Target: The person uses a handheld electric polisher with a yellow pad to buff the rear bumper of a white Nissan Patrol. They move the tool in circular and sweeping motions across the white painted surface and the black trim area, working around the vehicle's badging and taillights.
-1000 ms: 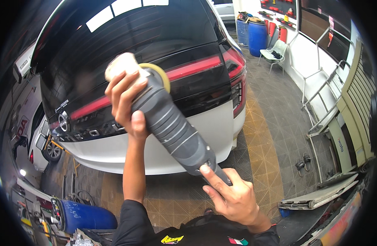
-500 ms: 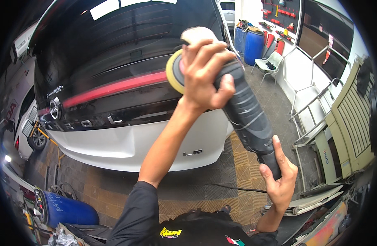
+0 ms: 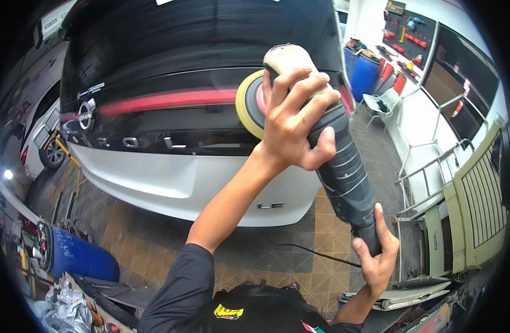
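Note:
Both of my hands are on a black polisher [image 3: 346, 172] with a pale, worn head cover. My left hand [image 3: 294, 119] wraps over its head end, fingers curled around the casing. Its rear grip is held by my right hand [image 3: 380, 250], thumb and forefinger along the sides. The round yellow-edged pad [image 3: 248, 105] stands on edge against or just in front of the tailgate, beside the red light strip [image 3: 172, 101]; contact cannot be made out. Behind it is the car's glossy black and white tailgate [image 3: 138, 175].
A black power cord [image 3: 316, 253] trails over the tiled floor [image 3: 255, 255] from below the tool. Blue drums stand at lower left [image 3: 83, 252] and far right [image 3: 366, 75]. A white chair [image 3: 380, 105], metal frames [image 3: 427, 161] and a greenish panel [image 3: 477, 200] line the right side.
The polisher and both hands sit slightly lower and farther right in the picture, the left hand most clearly. The view has also shifted, with the car appearing higher. Both grips stay the same.

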Demonstrator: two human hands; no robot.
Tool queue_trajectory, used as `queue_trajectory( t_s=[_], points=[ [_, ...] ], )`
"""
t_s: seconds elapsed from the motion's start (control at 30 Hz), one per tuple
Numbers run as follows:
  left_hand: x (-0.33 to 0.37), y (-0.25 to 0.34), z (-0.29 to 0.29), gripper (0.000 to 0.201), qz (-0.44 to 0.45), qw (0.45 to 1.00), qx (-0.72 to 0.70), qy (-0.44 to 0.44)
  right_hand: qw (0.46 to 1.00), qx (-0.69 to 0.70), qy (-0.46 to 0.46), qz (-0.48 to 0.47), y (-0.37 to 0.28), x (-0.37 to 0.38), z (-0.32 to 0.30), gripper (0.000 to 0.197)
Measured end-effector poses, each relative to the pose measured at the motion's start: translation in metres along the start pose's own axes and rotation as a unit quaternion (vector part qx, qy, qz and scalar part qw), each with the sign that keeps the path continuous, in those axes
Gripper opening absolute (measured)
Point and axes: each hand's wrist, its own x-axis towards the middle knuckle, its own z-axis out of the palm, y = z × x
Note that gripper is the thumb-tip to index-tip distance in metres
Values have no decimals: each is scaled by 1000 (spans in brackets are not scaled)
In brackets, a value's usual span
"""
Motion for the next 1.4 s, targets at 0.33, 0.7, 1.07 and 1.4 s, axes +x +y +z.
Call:
queue_trajectory(
  t_s=[0.33,0.7,1.07,1.4],
  points=[
    [-21,-72,-184,64,-7,994,106,-21,894,352,-278,-20,-39,-4,133,108],
    [-44,-145,-334,73,-47,988,143,35,854,392,-326,-103,-123,20,251,89],
    [-41,-113,-268,81,-31,994,103,-24,930,317,-176,-66,-112,-40,225,79],
    [-18,-59,-71,58,70,976,-185,-95,954,275,6,118,-70,-110,177,91]
  ],
)
